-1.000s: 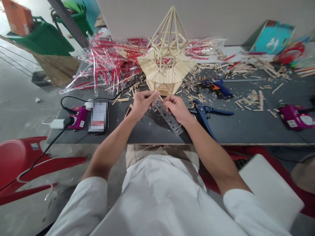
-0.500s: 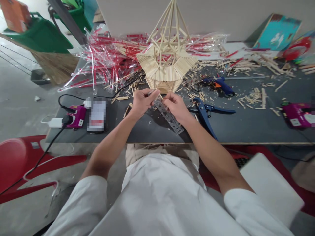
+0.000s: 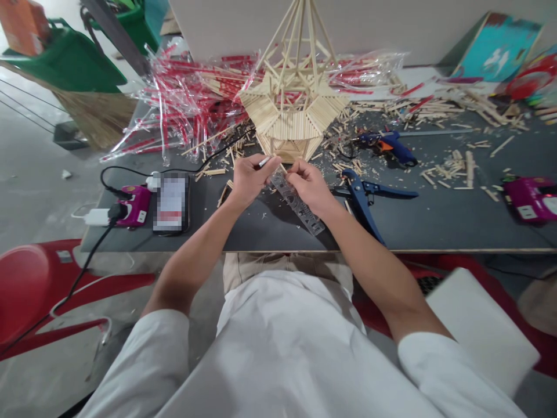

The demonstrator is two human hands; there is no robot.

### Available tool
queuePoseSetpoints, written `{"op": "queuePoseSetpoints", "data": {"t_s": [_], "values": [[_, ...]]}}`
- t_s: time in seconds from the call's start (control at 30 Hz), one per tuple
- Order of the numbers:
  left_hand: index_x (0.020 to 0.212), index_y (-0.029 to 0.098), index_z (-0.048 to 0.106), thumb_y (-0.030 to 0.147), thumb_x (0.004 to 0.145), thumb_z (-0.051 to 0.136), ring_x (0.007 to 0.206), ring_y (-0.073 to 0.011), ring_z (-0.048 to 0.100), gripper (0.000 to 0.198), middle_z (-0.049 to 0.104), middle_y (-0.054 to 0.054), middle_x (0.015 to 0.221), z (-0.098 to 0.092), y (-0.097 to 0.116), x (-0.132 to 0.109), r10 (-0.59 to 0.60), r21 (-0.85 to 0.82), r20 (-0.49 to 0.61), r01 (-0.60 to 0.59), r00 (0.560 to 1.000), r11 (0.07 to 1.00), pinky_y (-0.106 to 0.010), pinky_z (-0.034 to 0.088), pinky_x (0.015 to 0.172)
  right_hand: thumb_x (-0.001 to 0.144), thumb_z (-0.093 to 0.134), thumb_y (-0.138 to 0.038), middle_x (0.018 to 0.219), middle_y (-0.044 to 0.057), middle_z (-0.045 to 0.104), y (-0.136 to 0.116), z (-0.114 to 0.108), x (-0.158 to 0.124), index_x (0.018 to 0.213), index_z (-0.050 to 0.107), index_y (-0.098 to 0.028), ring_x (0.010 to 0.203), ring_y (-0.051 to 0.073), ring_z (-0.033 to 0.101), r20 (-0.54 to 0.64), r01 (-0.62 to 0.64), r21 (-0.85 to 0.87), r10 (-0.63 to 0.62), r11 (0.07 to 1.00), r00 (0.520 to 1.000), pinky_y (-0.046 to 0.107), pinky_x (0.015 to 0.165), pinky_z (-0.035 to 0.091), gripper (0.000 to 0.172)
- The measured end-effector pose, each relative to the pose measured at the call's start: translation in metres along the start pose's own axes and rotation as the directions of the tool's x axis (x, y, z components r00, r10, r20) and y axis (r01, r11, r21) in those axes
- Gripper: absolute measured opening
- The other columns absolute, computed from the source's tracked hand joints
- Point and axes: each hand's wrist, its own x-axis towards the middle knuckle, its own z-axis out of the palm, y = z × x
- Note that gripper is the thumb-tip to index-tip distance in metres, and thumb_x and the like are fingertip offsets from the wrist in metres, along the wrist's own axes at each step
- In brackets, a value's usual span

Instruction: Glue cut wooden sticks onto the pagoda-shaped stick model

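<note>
My left hand point(image 3: 253, 177) is closed, with a small white-ended piece, perhaps a pen, showing between its fingers. A short wooden stick point(image 3: 284, 169) runs between the two hands, and my right hand point(image 3: 308, 184) pinches its near end. Under the hands a clear plastic ruler point(image 3: 300, 209) slants over the dark table point(image 3: 248, 232). Just beyond my fingertips stands a structure of pale wooden sticks point(image 3: 296, 125), with panelled sides and a pointed frame on top.
Blue cutters point(image 3: 361, 203) lie right of my right hand, and a blue glue gun point(image 3: 394, 148) behind them. On the left are a phone point(image 3: 172, 203) and a purple power strip point(image 3: 136, 204). Stick scraps and red-striped plastic wrappers point(image 3: 191, 104) cover the back.
The view has shifted slightly. My left hand has turned a little, and the white-ended piece shows more clearly. Both hands stay over the ruler.
</note>
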Motion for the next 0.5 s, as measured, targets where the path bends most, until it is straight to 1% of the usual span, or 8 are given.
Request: {"op": "queuePoseSetpoints", "data": {"t_s": [0.17, 0.3, 0.4, 0.5], "values": [[0.057, 0.018, 0.058, 0.048, 0.094, 0.075, 0.046, -0.0053, 0.043, 0.050, 0.051, 0.003, 0.051, 0.000, -0.001, -0.001, 0.007, -0.010, 0.026, -0.007, 1.000, 1.000, -0.023, 0.030, 0.047, 0.086, 0.065, -0.024, 0.067, -0.004, 0.039, 0.001, -0.001, 0.000, 0.072, 0.043, -0.025, 0.062, 0.013, 0.034, 0.006, 0.040, 0.037, -0.040, 0.999, 0.999, 0.030, 0.059, 0.029, 0.026], [0.057, 0.017, 0.058, 0.050, 0.092, 0.076, 0.045, -0.0051, 0.042, 0.051, 0.050, 0.004, 0.051, 0.001, 0.000, -0.001, 0.002, -0.029, 0.022, -0.001, 1.000, 1.000, -0.023, 0.029, 0.046, 0.083, 0.062, -0.022, 0.067, -0.005, 0.038, 0.000, -0.001, -0.001, 0.072, 0.042, -0.025, 0.062, 0.012, 0.034, -0.002, 0.040, 0.027, -0.040, 0.999, 0.999, 0.029, 0.060, 0.028, 0.023], [0.057, 0.017, 0.058, 0.051, 0.091, 0.077, 0.044, -0.0052, 0.042, 0.051, 0.051, 0.004, 0.051, 0.001, -0.004, 0.000, -0.010, -0.033, 0.028, 0.011, 1.000, 0.999, -0.022, 0.031, 0.046, 0.082, 0.059, -0.024, 0.066, -0.005, 0.039, 0.001, -0.002, 0.000, 0.072, 0.043, -0.025, 0.062, 0.012, 0.035, -0.014, 0.059, -0.011, -0.059, 0.998, 0.998, 0.029, 0.060, 0.029, 0.020], [0.063, 0.018, 0.062, 0.054, 0.092, 0.075, 0.044, -0.0065, 0.045, 0.047, 0.053, 0.004, 0.052, 0.002, -0.016, 0.003, -0.074, -0.026, 0.052, 0.076, 0.996, 0.997, -0.021, 0.031, 0.044, 0.082, 0.056, -0.026, 0.065, -0.006, 0.040, 0.003, -0.004, 0.003, 0.072, 0.042, -0.026, 0.060, 0.012, 0.036, -0.028, 0.083, -0.136, -0.088, 0.987, 0.996, 0.030, 0.060, 0.030, 0.018]]}}
